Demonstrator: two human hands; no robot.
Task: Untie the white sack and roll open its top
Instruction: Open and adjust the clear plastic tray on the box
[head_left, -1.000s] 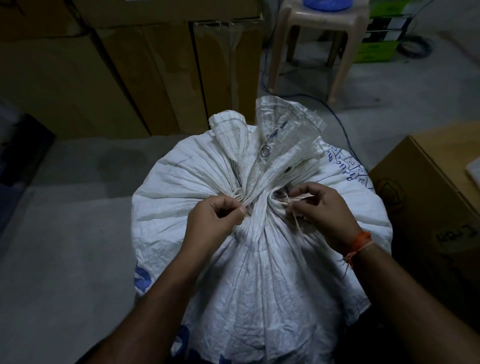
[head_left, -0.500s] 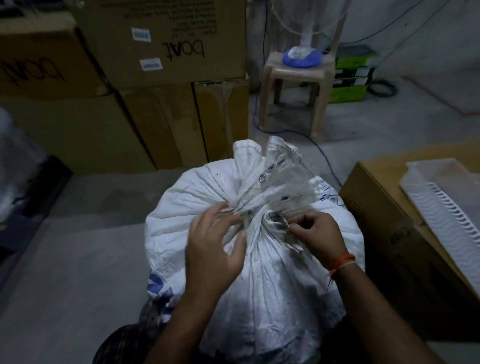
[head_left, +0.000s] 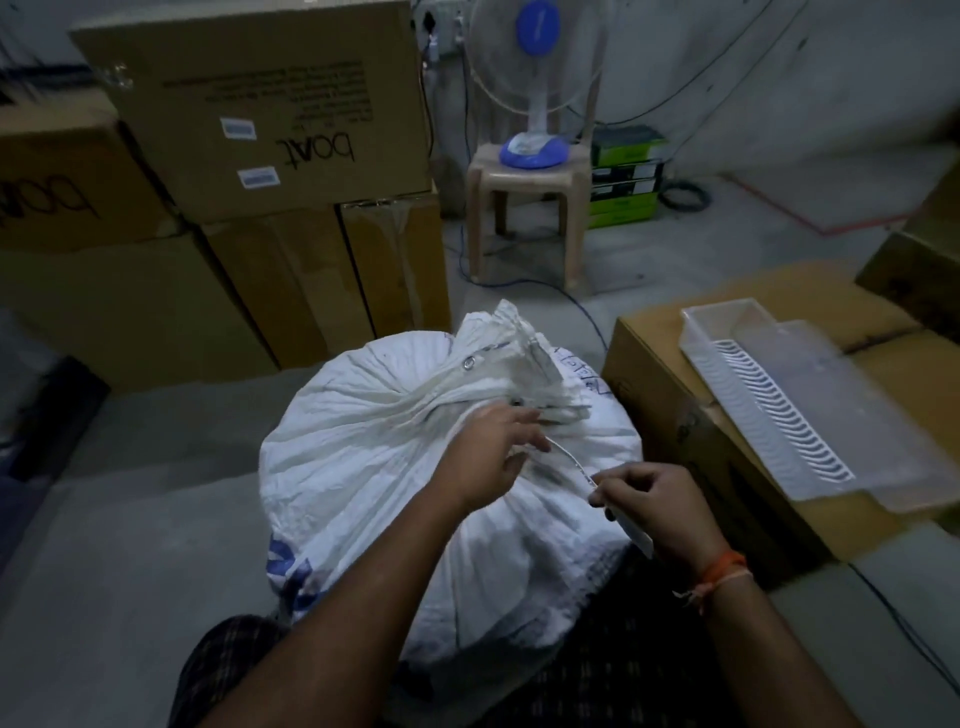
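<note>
Untying the white sack (head_left: 363, 467): right hand (head_left: 660, 512) pinches the tie string (head_left: 569, 460), left hand (head_left: 491, 457) spread by its neck; next, pull free.

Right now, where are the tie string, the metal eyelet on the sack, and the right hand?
tie string (head_left: 569, 460): head view, on the taut strip between the hands.
metal eyelet (head_left: 469, 363): head view, on the ring in the gathered neck.
right hand (head_left: 657, 506): head view, on the back of the hand pinching the string.

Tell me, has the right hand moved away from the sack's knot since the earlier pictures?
Yes. The right hand has pulled back from the knot toward the person, drawing the tie out across the sack.
</note>
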